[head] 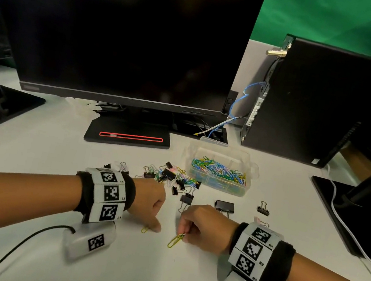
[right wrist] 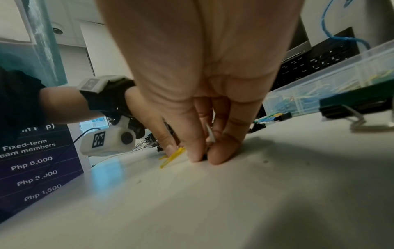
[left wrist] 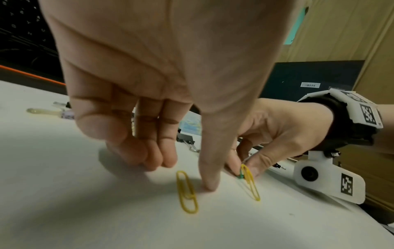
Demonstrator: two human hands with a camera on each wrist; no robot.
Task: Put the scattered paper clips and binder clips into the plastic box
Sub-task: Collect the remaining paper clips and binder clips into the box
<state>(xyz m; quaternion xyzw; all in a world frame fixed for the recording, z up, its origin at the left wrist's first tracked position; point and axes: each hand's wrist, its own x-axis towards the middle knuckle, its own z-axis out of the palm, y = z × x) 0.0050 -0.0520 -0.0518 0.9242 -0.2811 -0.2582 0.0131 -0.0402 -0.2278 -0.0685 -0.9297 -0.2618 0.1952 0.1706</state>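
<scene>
The clear plastic box [head: 221, 186] stands right of centre, holding many coloured paper clips. A pile of paper clips and black binder clips [head: 171, 175] lies just left of it. My right hand [head: 183, 238] [left wrist: 245, 166] [right wrist: 204, 158] pinches a yellow paper clip [head: 174, 240] [left wrist: 251, 185] [right wrist: 170, 159] with a green one behind it, their tips on the table. My left hand [head: 155, 226] [left wrist: 187, 171] has bent fingers and thumb tip on the table. A second yellow paper clip [head: 144, 229] [left wrist: 187, 192] lies flat between them, not gripped.
Single binder clips [head: 186, 200] [head: 225, 206] [head: 263, 209] lie between my hands and the box. A dark monitor [head: 129, 31] on its stand is behind, a black computer tower [head: 322, 102] at the right, and cables [head: 349, 233] run along the right side.
</scene>
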